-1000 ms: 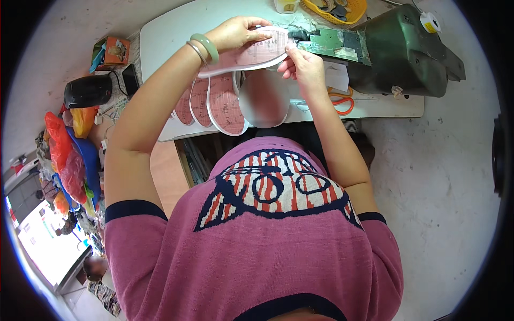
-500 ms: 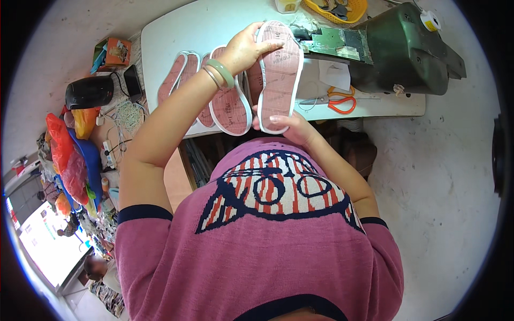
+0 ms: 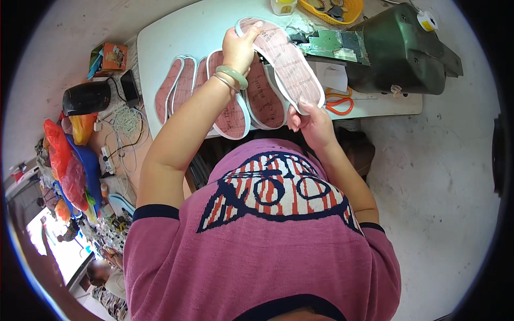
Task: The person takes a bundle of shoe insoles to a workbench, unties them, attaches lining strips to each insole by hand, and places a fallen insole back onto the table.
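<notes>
A pink insole with white edging (image 3: 287, 58) is held up over the near table edge, tilted with its far end toward the left. My left hand (image 3: 239, 51), with a pale green bangle on the wrist, is closed on the far end, thumb on the pink face. At the near end my right hand (image 3: 315, 125) pinches the rim between thumb and fingers. Under and beside my left forearm lie several similar insoles: one (image 3: 233, 119) partly covered by the arm, a darker one (image 3: 264, 96) to its right, and more (image 3: 170, 88) at the left.
A dark green sewing machine (image 3: 399, 56) stands right of the insole on the white table (image 3: 176, 41). Orange-handled scissors (image 3: 342, 106) lie near its base. A yellow basket (image 3: 350, 12) and a small tub (image 3: 282, 7) are at the back. Cables (image 3: 128, 120) and bags (image 3: 61, 144) crowd the left.
The held insole has gone from nearly upright to slanting, its far end swung left and its near end right. My left hand shifted left, my right hand right. A darker insole underneath now shows.
</notes>
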Demonstrator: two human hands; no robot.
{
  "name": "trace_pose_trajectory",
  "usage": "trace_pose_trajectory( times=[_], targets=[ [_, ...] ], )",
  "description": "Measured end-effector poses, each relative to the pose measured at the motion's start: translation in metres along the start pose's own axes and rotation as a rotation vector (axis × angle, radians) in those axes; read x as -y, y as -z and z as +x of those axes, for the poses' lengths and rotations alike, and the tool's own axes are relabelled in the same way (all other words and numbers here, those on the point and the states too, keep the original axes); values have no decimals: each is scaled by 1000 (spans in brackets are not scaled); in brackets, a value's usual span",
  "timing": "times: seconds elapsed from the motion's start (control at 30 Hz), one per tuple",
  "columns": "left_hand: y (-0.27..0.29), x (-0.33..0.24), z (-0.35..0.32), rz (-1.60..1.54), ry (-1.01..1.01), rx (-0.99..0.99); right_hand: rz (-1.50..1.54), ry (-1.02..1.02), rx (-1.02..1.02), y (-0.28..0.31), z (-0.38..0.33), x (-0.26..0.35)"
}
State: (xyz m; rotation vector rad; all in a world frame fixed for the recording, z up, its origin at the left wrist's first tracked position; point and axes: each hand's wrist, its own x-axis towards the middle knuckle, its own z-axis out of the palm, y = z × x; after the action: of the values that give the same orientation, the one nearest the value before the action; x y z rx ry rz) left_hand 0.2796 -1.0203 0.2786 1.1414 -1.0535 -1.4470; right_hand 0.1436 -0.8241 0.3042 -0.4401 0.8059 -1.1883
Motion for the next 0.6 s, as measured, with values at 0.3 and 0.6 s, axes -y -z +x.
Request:
trace_pose_trajectory(
  times=[0.3, 0.6],
  targets=[
    [7, 15, 49, 768, -358, -364, -107, -1, -258, -24, 48, 17],
    [-9, -60, 77, 1219, -368, 839, -94, 29, -177, -18, 95, 15]
  ],
)
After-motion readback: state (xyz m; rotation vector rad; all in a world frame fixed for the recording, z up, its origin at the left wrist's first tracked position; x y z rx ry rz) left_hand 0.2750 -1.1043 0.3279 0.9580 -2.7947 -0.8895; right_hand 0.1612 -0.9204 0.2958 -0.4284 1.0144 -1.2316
